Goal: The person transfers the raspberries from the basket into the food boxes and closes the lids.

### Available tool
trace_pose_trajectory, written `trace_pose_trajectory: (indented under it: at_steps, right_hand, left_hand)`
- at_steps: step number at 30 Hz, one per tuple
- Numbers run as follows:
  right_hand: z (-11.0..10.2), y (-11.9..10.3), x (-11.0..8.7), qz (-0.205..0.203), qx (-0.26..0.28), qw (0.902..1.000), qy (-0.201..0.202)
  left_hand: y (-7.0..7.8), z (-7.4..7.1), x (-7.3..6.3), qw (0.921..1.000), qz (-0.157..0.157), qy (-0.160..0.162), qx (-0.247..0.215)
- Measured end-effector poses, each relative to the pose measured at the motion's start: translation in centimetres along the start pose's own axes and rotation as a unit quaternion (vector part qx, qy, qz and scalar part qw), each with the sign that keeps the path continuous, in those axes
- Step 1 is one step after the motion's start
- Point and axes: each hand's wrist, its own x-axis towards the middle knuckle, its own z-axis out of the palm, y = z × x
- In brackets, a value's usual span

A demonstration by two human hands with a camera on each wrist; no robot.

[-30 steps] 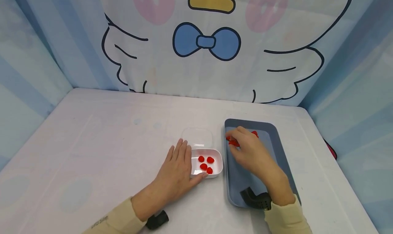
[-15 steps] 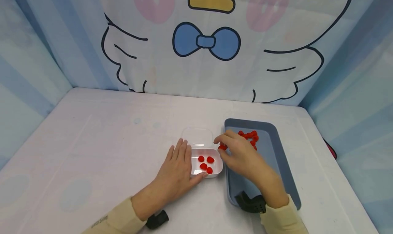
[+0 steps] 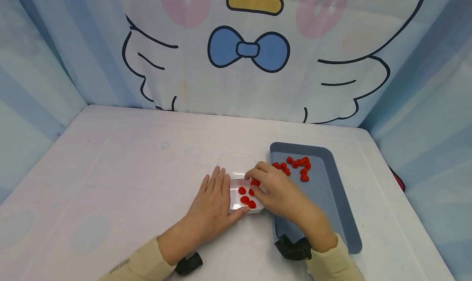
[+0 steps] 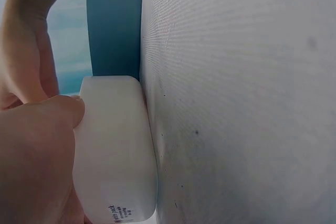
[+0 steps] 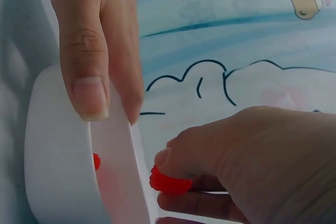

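Pinched between the thumb and fingers of my right hand is a red raspberry, held just over the right part of a small white box. Several other red raspberries lie inside the box. My left hand rests against the box's left side with its fingers straight, and its thumb touches the near rim. The right hand hides the box's right end in the head view. More raspberries lie at the far end of the grey-blue tray, right of the box.
A clear lid lies flipped back behind the box. The white table is bordered by curtains at both sides and a printed cloth at the back.
My right hand has come left from the tray to above the box, bringing a raspberry with it. The left hand has stayed on the box.
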Motion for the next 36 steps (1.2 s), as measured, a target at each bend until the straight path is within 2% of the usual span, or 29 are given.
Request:
trace_pose_trajectory:
  at_steps: [8,13,20,27,36]
  right_hand:
    - [1.1,0.1,0.3,-0.048,0.022,0.9986,0.002]
    - [1.7,0.1,0.5,-0.055,0.058,0.9967,-0.010]
    - [2.1,0.3,0.5,-0.069,0.079,0.9944,-0.011]
    - [1.7,0.6,0.5,-0.061,0.076,0.9952,0.000]
    - [0.5,1.4,0.3,-0.017,0.059,0.9974,0.037]
  left_hand:
    - [-0.1,0.1,-0.1,0.9999,0.011,0.012,0.001]
    - [-0.1,0.1,-0.1,0.9998,0.013,0.015,0.005]
    - [-0.1,0.0,-0.1,0.9997,0.013,0.019,0.001]
    - [-0.1,0.0,-0.1,0.9997,0.013,0.019,0.007]
    - [0.1,0.0,0.0,1.0000,0.000,0.005,0.003]
